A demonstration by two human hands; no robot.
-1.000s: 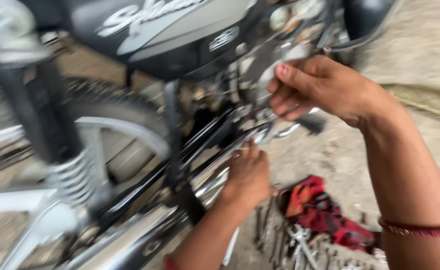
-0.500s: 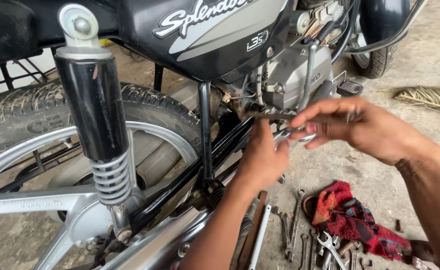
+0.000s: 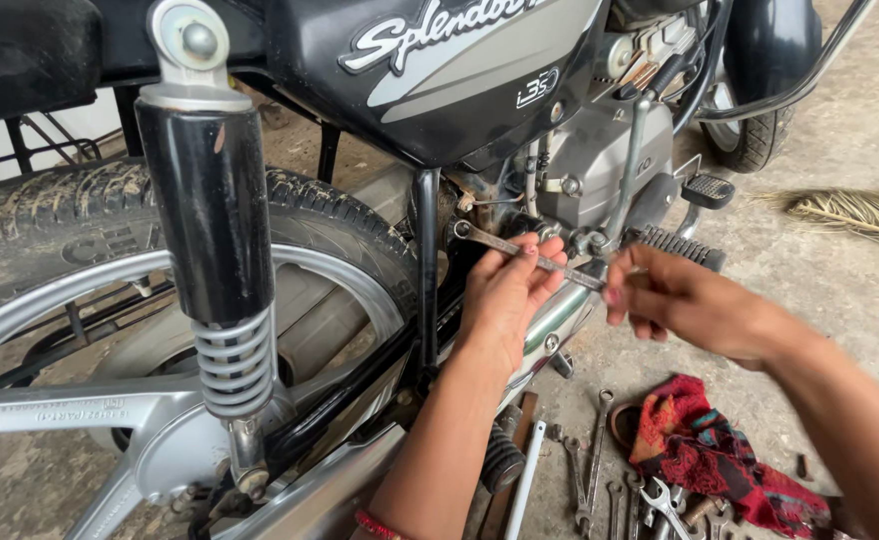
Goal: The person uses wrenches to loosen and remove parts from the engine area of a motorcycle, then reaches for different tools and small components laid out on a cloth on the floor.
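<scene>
One slim steel ring spanner [image 3: 530, 258] in my two hands. One black motorcycle [image 3: 440, 90], two tyres visible. One red patterned rag [image 3: 720, 465]. Roughly five loose steel spanners [image 3: 595, 460] on concrete floor [image 3: 840, 290]. One dry broom [image 3: 860, 215].

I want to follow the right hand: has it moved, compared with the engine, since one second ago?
Yes. The right hand came down from beside the engine to the wrench, below it.
</scene>
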